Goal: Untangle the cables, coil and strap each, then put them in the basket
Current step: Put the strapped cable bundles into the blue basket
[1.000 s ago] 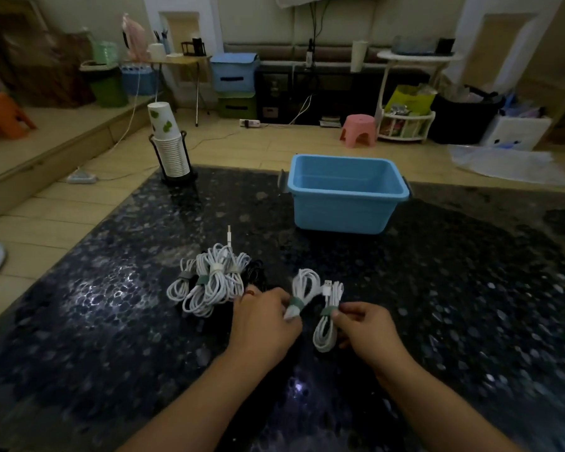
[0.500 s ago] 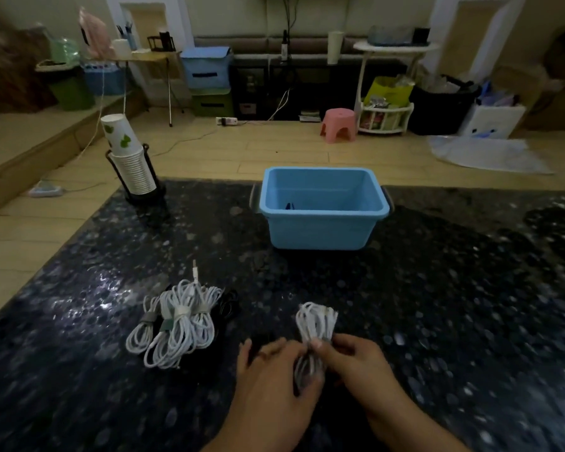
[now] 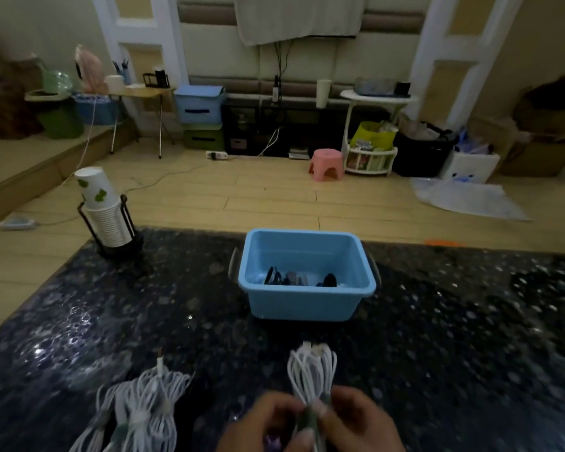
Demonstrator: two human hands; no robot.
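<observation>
Two coiled white cables (image 3: 312, 373) with green straps are pressed together at the bottom middle of the dark speckled table (image 3: 454, 337). My left hand (image 3: 258, 425) and my right hand (image 3: 359, 419) both pinch them at the straps, the loops pointing away from me. A pile of several strapped white cable coils (image 3: 144, 409) lies to the left of my hands. The light blue basket (image 3: 307, 305) stands beyond, with dark cables on its bottom.
A black holder with a stack of paper cups (image 3: 106, 216) stands at the table's far left corner. Behind the table lie wooden floor, a pink stool (image 3: 327, 164) and storage boxes along the wall.
The two coils, held apart a second ago, are now gathered into one bundle between both hands. The camera has tilted up, so hands and pile sit lower in view.
</observation>
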